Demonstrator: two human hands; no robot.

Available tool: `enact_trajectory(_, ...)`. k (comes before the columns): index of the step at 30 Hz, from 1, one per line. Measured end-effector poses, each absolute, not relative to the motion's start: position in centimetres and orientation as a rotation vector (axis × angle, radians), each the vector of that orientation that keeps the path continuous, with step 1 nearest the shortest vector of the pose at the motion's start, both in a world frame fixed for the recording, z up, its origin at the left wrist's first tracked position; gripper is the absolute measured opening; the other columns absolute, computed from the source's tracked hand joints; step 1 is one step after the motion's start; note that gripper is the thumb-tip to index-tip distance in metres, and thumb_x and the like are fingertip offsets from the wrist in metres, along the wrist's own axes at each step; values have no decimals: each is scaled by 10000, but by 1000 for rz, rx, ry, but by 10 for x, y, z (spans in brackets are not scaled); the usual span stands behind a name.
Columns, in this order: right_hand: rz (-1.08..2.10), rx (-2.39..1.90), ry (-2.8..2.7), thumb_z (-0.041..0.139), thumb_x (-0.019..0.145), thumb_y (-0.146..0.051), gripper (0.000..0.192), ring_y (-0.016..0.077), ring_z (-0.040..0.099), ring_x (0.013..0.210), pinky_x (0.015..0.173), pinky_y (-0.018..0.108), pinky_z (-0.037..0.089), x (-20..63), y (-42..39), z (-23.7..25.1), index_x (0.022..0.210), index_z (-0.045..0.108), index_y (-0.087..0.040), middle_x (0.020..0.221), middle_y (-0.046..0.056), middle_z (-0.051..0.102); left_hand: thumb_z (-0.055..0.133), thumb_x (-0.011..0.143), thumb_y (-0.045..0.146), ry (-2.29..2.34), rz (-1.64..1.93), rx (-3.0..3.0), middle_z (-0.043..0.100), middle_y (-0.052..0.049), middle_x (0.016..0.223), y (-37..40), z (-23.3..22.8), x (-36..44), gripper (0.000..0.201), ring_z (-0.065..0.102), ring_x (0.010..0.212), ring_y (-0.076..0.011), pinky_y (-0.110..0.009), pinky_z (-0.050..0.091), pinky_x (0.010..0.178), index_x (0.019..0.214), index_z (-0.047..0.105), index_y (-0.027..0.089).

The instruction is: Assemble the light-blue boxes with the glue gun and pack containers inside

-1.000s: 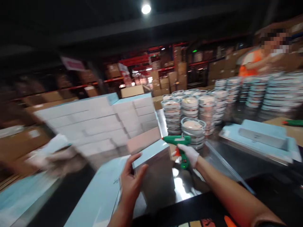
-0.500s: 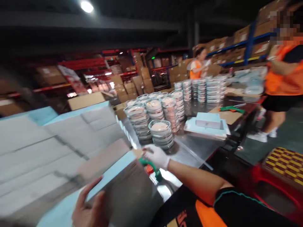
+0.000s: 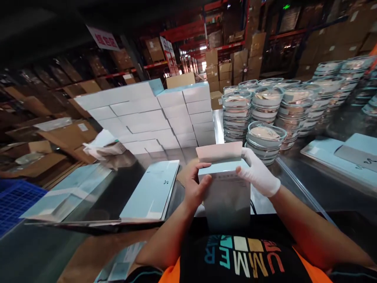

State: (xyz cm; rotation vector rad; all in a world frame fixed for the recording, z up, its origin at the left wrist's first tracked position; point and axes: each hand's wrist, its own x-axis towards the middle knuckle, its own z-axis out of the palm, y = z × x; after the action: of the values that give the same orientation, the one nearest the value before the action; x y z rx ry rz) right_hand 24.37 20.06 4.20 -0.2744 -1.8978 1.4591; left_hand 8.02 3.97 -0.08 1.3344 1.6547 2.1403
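A light-blue and grey cardboard box [image 3: 226, 196] stands upright in front of my chest, its top flap [image 3: 219, 151] raised. My bare left hand [image 3: 196, 186] grips its left side, with the thumb on the near face and the fingers at the top edge. On the other side, my right hand [image 3: 259, 173], in a white glove with a bare thumb tip, clasps the upper right corner. Just beyond that hand is a short stack of clear round tubs [image 3: 265, 139]. The inside of the box is hidden.
A wall of stacked white boxes [image 3: 147, 118] rises at the back left. Flat blue cartons [image 3: 151, 188] lie to the left on the metal table, and more flat cartons [image 3: 344, 157] to the right. Taller tub stacks [image 3: 294, 102] stand at the back right. A blue crate [image 3: 19, 200] is far left.
My view has swung left. My right hand has left the green-handled tool and now holds the box's right side. The box is now centred before me, with its flap up.
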Motion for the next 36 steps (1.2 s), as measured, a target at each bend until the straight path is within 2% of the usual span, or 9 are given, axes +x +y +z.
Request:
enact_trajectory(2, 1340, -209, -2006, 938, 710, -671, 829, 343, 651, 1384, 1169, 488, 537, 250, 205, 35, 1338, 665, -203, 1463, 155, 689, 853, 832, 673, 1532, 2270, 1343, 749, -113, 1261, 42, -2, 77, 532, 721, 1202, -299, -415, 563, 1030, 1080, 676, 236)
enact_trajectory(5, 1223, -165, -2090, 881, 791, -699, 644, 340, 628, 1438, 1244, 547, 466, 257, 210, 26, 1208, 732, -231, 1493, 151, 688, 904, 824, 598, 1378, 2368, 1418, 766, -75, 1155, 46, -3, 70, 558, 743, 1132, -261, -409, 565, 1009, 1161, 607, 266)
enact_trajectory(10, 1225, -122, -2073, 823, 893, -645, 476, 338, 619, 1466, 1273, 581, 432, 261, 208, 24, 1153, 773, -249, 1528, 154, 680, 873, 867, 580, 1428, 2252, 1645, 765, -95, 1138, 46, 0, 62, 397, 739, 1119, -270, -429, 574, 997, 1025, 751, 236)
enact_trajectory(18, 1281, 6, -2054, 789, 983, -492, 266, 275, 668, 1409, 1241, 496, 492, 262, 206, 27, 1156, 824, -294, 1481, 102, 721, 834, 940, 467, 1348, 2103, 1768, 824, -119, 1233, 40, 12, 62, 269, 753, 1213, -297, -513, 568, 1105, 1119, 828, 266)
enact_trajectory(23, 1293, 44, -2052, 779, 992, -495, 260, 276, 641, 1448, 1271, 492, 465, 261, 205, 29, 1187, 841, -335, 1529, 74, 691, 810, 960, 463, 1368, 1961, 1895, 823, -119, 1267, 35, 20, 54, 270, 749, 1239, -308, -532, 553, 1125, 1158, 830, 281)
enact_trajectory(29, 1289, 49, -2108, 778, 980, -531, 289, 294, 641, 1449, 1256, 507, 489, 258, 203, 34, 1161, 853, -319, 1519, 80, 699, 745, 989, 542, 1427, 1731, 2055, 801, -130, 1331, 28, 30, 43, 353, 718, 1306, -331, -560, 545, 1138, 1219, 816, 285)
enact_trajectory(33, 1312, 90, -2107, 762, 998, -517, 261, 281, 672, 1409, 1200, 483, 543, 255, 200, 38, 1127, 863, -314, 1476, 81, 727, 727, 1021, 410, 1435, 1659, 2207, 792, -119, 1361, 23, 33, 42, 315, 728, 1304, -319, -574, 568, 1122, 1309, 789, 296)
enact_trajectory(36, 1261, 133, -2130, 735, 1017, -521, 296, 268, 708, 1338, 1176, 479, 552, 252, 198, 38, 1134, 864, -282, 1413, 116, 752, 713, 1030, 290, 1422, 1713, 2249, 801, -117, 1340, 17, 28, 39, 312, 734, 1290, -301, -543, 592, 1085, 1335, 780, 291)
